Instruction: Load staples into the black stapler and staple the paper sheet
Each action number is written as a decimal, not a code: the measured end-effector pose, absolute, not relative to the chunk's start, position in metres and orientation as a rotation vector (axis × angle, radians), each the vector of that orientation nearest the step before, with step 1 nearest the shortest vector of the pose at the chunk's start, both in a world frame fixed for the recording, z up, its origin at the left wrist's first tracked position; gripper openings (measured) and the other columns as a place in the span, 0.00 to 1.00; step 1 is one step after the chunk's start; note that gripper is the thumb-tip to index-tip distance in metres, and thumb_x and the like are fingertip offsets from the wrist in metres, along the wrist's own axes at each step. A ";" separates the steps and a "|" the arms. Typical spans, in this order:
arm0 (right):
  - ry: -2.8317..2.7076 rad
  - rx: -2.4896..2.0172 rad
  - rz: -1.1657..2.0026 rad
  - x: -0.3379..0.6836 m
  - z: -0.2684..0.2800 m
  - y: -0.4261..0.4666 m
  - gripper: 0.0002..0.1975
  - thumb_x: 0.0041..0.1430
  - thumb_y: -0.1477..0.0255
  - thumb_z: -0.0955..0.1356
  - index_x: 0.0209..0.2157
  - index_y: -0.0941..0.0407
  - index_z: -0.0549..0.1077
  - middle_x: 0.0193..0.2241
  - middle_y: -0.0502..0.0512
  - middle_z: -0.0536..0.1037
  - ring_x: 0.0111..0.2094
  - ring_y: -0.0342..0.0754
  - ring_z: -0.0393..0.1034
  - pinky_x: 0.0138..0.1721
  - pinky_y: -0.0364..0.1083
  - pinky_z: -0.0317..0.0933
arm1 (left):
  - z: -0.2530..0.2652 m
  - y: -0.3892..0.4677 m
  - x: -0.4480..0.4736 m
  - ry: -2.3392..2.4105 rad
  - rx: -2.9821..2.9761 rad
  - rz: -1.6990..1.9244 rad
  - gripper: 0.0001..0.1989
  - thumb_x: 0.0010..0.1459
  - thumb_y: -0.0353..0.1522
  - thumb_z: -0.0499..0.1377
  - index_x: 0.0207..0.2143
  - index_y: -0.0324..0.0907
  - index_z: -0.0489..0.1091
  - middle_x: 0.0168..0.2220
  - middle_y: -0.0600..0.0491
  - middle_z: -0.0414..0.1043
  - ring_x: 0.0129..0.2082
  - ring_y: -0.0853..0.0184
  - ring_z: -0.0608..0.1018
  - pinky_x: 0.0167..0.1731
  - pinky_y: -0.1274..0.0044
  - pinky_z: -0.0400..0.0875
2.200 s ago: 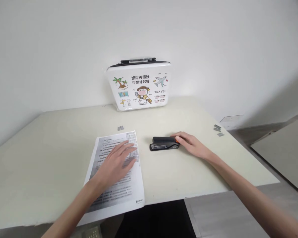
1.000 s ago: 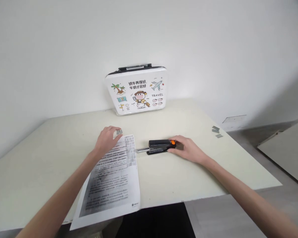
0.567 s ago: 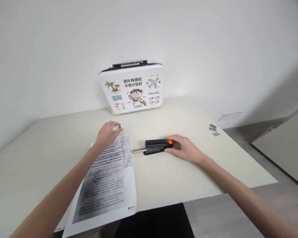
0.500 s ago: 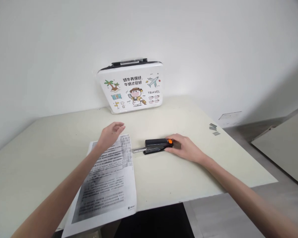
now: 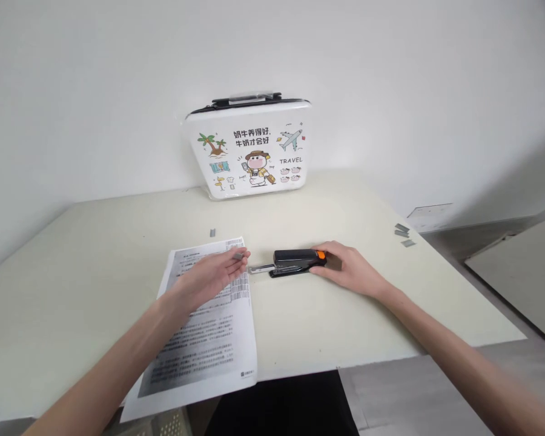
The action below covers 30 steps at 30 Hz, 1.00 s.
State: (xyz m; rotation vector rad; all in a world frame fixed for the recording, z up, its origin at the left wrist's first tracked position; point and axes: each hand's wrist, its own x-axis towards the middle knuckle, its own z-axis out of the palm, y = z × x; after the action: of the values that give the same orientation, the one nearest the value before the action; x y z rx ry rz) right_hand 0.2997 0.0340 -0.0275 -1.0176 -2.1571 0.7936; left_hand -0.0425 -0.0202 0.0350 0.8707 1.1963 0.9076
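Observation:
A black stapler with an orange patch at its rear lies on the table, its metal staple tray sticking out to the left. My right hand grips the stapler's rear end, thumb below and fingers above. Over the printed sheets, my left hand pinches a short grey strip of staples at its fingertips, close to the tray's end. One more staple strip rests on the table just beyond the paper.
A white cartoon-printed case with a black handle leans against the wall at the back. Several grey staple strips lie by the table's right edge. The sheets overhang the front edge of the table.
My left hand has moved right and nearer, toward the staple tray, and the strip in its fingers now shows. A strip behind it is uncovered. The right hand still grips the stapler.

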 end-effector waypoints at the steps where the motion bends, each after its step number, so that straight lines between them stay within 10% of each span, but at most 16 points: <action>1: -2.158 -1.017 0.792 0.300 -0.028 0.034 0.19 0.65 0.56 0.72 0.54 0.48 0.76 0.49 0.55 0.83 0.49 0.58 0.76 0.52 0.58 0.70 | 0.038 -0.024 -0.043 1.193 0.869 0.890 0.12 0.69 0.37 0.63 0.50 0.40 0.78 0.55 0.43 0.78 0.58 0.57 0.78 0.66 0.63 0.69; 17: -2.174 -1.028 0.748 0.300 -0.024 0.031 0.19 0.66 0.56 0.71 0.54 0.48 0.75 0.50 0.56 0.83 0.50 0.58 0.77 0.52 0.58 0.71 | 0.050 -0.048 -0.038 1.436 1.276 0.836 0.20 0.67 0.49 0.62 0.51 0.44 0.76 0.53 0.46 0.82 0.41 0.60 0.87 0.45 0.67 0.84; 23: -2.169 -1.026 0.771 0.300 -0.024 0.031 0.19 0.66 0.57 0.71 0.55 0.47 0.75 0.50 0.55 0.82 0.50 0.58 0.77 0.53 0.58 0.70 | 0.047 -0.045 -0.031 1.649 1.611 0.834 0.13 0.64 0.44 0.64 0.44 0.47 0.80 0.31 0.55 0.81 0.21 0.71 0.76 0.26 0.77 0.75; 30: -2.178 -1.036 0.766 0.300 -0.022 0.031 0.18 0.66 0.56 0.71 0.54 0.48 0.76 0.49 0.56 0.82 0.49 0.58 0.77 0.52 0.58 0.71 | 0.028 -0.037 -0.022 1.682 1.715 0.849 0.11 0.60 0.44 0.68 0.42 0.50 0.82 0.33 0.57 0.81 0.25 0.70 0.78 0.32 0.76 0.75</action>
State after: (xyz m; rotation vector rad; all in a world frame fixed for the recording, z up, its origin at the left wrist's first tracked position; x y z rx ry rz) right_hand 0.2999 0.0313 -0.0224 -1.0365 -2.1783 0.7656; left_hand -0.0220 -0.0375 0.0276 1.7149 1.6823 0.8491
